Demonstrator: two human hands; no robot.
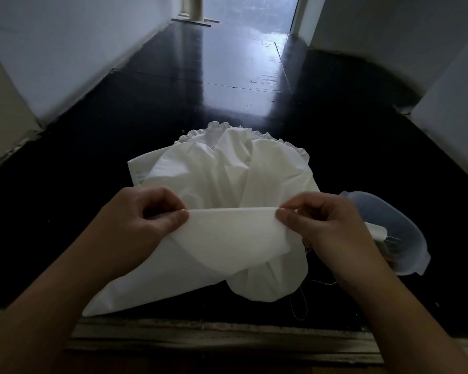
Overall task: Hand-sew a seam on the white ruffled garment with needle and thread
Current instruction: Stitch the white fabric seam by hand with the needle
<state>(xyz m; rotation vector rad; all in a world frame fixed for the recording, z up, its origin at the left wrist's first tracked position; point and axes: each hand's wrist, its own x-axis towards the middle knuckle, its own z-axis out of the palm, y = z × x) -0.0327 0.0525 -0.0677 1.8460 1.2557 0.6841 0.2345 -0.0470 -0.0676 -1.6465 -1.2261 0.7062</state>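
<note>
The white ruffled garment [227, 184] lies bunched on a glossy black table, its ruffled edge at the far side. My left hand [143, 220] pinches the left end of a folded fabric edge, and my right hand [324, 225] pinches its right end. Between them the edge is stretched taut and level. A thin thread [300, 300] trails loosely on the table below my right wrist. I cannot make out a needle in either hand.
A translucent plastic container [395, 228] sits just right of my right hand, with a white spool-like item and what look like needles inside. White walls flank the black table [227, 76] on both sides. The table's worn front edge [200, 336] runs below the garment.
</note>
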